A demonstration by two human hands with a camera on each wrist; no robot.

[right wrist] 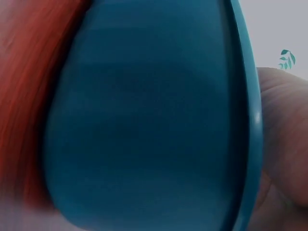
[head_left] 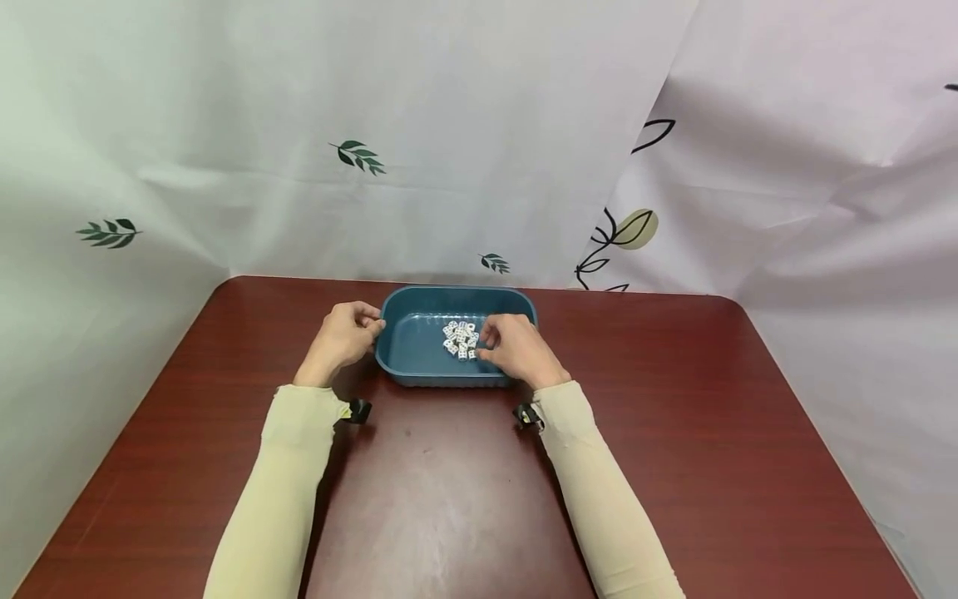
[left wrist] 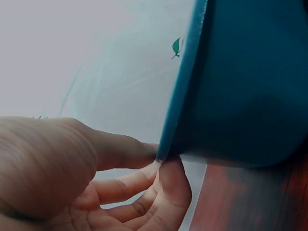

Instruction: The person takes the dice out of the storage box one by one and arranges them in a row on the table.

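Crowding right hand [head_left: 516, 349]: dice [head_left: 461, 339], tray [head_left: 419, 366] wall.

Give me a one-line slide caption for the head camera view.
Left hand pinches blue tray rim; right hand reaches white dice inside.

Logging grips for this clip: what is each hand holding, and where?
Left hand pinches the blue tray by its left rim. Right hand reaches among the dice; any hold cannot be told.

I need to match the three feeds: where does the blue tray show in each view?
Head: blue tray at table centre, between both hands.
Left wrist: its outer wall fills the upper right, rim pinched by the left hand.
Right wrist: its wall fills the middle.
Shared landmark: leaf-print backdrop.
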